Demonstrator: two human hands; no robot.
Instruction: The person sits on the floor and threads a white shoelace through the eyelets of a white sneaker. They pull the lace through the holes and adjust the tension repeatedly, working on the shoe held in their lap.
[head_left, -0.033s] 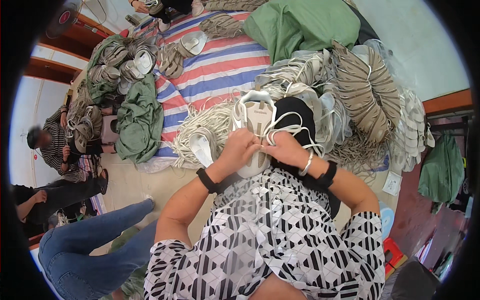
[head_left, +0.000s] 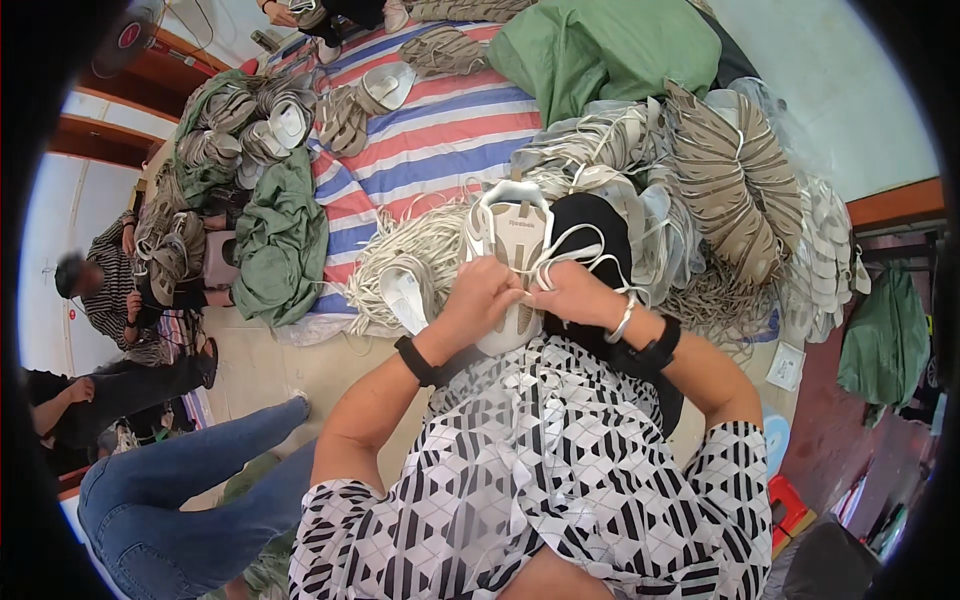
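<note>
One short word is printed in darker lettering across the beige tongue [head_left: 519,237] of the shoe [head_left: 510,262] in front of you, just below the shoe's opening, and it reads upright from where you look. To your right, a flat white packet [head_left: 786,366] carries small printed marks too fine for you to make out. On the white wall [head_left: 55,260] at your far left you see a small round red sign [head_left: 71,314], and a red patch [head_left: 129,34] on the dark object at upper left; neither can be read.
</note>
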